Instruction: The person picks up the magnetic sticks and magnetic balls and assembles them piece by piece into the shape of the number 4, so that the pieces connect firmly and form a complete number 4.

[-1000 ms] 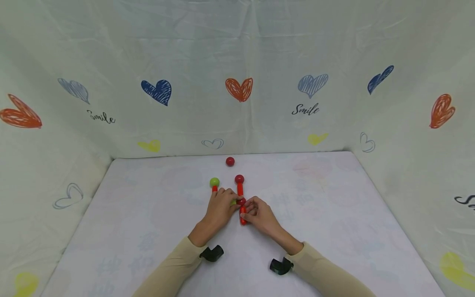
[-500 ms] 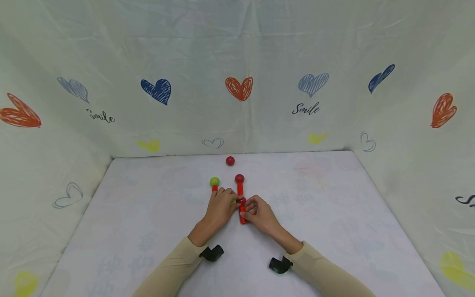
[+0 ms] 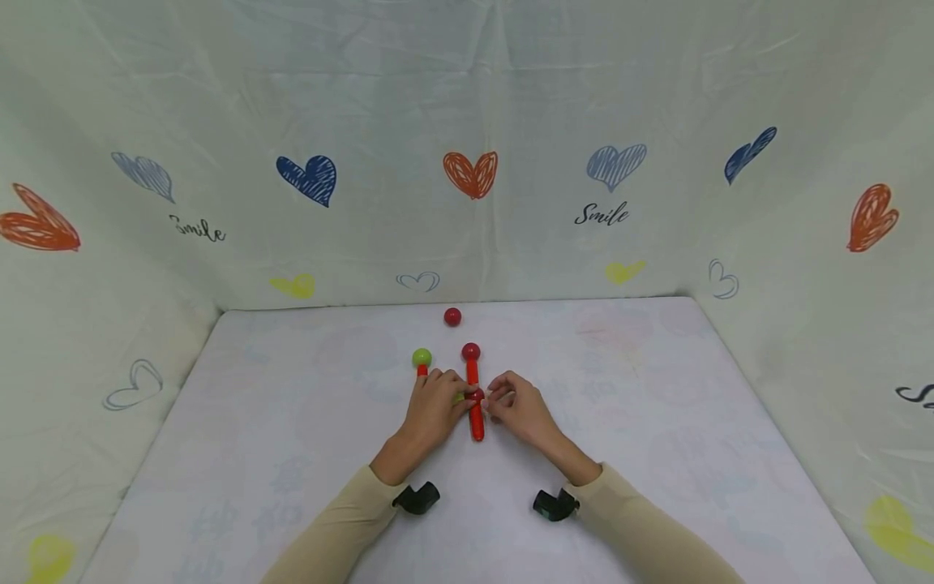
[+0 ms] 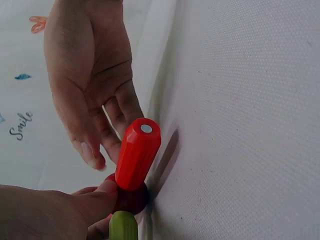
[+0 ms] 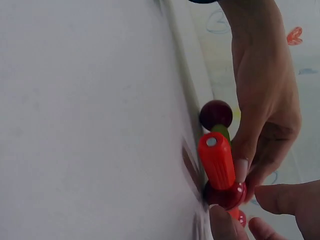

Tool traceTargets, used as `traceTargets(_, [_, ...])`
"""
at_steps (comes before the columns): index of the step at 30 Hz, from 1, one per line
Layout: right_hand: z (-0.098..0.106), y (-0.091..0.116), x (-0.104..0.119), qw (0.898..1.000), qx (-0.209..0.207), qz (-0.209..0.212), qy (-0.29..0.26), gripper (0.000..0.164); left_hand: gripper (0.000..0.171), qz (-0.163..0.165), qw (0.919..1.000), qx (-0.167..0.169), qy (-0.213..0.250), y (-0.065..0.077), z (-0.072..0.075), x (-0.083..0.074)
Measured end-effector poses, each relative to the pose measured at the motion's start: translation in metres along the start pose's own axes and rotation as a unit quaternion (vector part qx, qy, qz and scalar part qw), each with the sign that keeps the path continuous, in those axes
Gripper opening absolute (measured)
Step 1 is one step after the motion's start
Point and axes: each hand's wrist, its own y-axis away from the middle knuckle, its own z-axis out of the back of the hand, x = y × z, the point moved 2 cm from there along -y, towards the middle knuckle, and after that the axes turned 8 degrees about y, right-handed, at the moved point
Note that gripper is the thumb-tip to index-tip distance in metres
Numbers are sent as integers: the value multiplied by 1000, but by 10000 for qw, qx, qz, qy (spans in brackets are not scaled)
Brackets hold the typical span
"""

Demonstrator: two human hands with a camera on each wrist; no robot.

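Note:
In the head view my left hand (image 3: 430, 410) pinches a dark red ball (image 3: 476, 395) in the middle of a magnetic-rod build. A red rod (image 3: 477, 423) with a small silver magnet in its free end reaches from that ball toward me. Another red rod (image 3: 472, 371) runs the other way to a second red ball (image 3: 470, 352). A green rod (image 4: 123, 227) meets the held ball in the left wrist view. My right hand (image 3: 521, 414) is just right of the held ball, its fingers loosely bent and holding nothing.
Beyond my left hand lies a green ball (image 3: 422, 357) with a red rod end (image 3: 422, 371) against it, partly covered by the fingers. One loose red ball (image 3: 452, 317) sits near the back edge of the white table (image 3: 620, 365). A patterned curtain (image 3: 540, 235) stands behind.
My right hand has let go of the near red rod and shifted slightly right and away from me. The left hand keeps its pinch on the ball in the same place.

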Motion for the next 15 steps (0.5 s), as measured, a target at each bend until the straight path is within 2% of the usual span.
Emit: traceTargets(15, [23, -55, 2, 9985, -363, 78, 406, 19, 27, 97, 9999, 48, 18, -3, -4, 4])
